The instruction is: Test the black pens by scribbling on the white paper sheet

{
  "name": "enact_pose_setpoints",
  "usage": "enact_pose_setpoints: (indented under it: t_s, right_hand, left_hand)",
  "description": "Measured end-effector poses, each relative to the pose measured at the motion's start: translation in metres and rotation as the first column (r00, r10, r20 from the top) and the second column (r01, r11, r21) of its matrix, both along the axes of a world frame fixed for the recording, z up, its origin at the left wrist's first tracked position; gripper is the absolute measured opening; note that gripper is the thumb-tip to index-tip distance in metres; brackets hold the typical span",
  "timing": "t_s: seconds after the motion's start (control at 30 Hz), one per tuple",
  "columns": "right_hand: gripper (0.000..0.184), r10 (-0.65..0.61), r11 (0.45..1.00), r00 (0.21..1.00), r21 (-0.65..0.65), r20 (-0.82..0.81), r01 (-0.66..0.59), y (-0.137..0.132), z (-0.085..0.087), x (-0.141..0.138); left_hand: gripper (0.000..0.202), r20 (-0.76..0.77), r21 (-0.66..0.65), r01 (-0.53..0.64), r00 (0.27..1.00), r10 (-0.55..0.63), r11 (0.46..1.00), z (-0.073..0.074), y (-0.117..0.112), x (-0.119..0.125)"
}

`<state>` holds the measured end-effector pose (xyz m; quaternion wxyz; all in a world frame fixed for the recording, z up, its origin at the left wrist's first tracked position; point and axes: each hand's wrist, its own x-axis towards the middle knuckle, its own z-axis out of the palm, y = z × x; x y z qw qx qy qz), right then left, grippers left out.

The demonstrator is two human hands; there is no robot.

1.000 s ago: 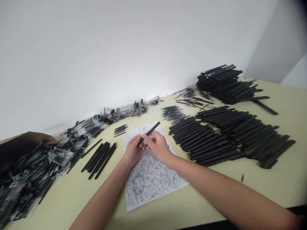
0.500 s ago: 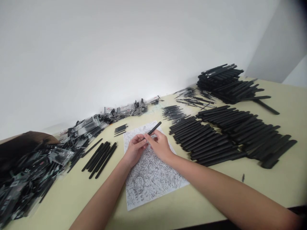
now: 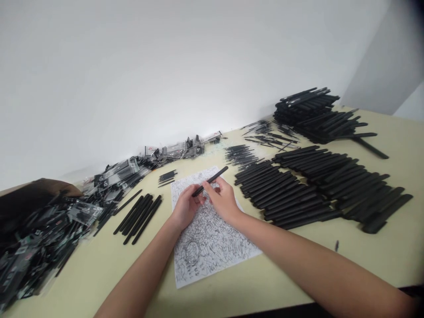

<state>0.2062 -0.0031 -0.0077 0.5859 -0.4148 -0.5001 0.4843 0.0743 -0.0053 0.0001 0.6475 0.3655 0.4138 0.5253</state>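
A black pen [image 3: 217,175] is held slantwise above the paper, its upper end pointing to the far right. My right hand [image 3: 222,198] grips it around the middle with the thumb on top. At the pen's lower end is my left hand [image 3: 186,206], its fingers curled in around that end; their exact hold is partly hidden. Under both hands lies a white sheet [image 3: 212,251] covered in dense dark scribbles. To the left of my left hand, several similar black pens [image 3: 137,218] lie side by side.
Rows of black pens [image 3: 288,194] fill the right side, with a tall pen stack [image 3: 304,106] behind. Thin refills [image 3: 241,155] lie past the sheet, and a small bunch [image 3: 167,176] sits left of it. Clear packets [image 3: 82,214] heap up at left along the wall.
The pen has shifted slightly up and to the right, and its lower end now shows by my left fingers. My left fingers have loosened a little. Both arms are nearly where they were.
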Motion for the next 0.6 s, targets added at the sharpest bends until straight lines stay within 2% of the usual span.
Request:
enact_pose_setpoints:
  t_s: [0.6]
  right_hand:
    - [0.029,-0.014,0.999,0.997,-0.053,-0.072,0.010,0.0036,-0.0001,0.0043]
  left_hand:
    - [0.034,-0.014,0.008,-0.040,0.999,0.040,0.999,0.0008,0.0000,0.0016]
